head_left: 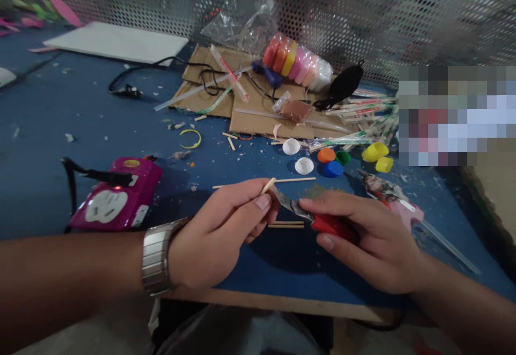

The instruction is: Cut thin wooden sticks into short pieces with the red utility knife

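My left hand, with a metal watch on the wrist, pinches a short pale wooden stick between thumb and fingers. My right hand is closed around a red-handled utility knife. Its metal blade points left and reaches my left fingertips near the stick; whether it touches the wood I cannot tell. Beneath the hands, two short wooden sticks lie side by side on the blue table. Just behind them lies a longer wooden stick, partly hidden by my left hand.
A purple power adapter stands left. Several plastic caps lie beyond my hands. A pink glue gun rests on the right. Cardboard, wrapped sticks and colored clay packs are at the back, before a perforated metal screen.
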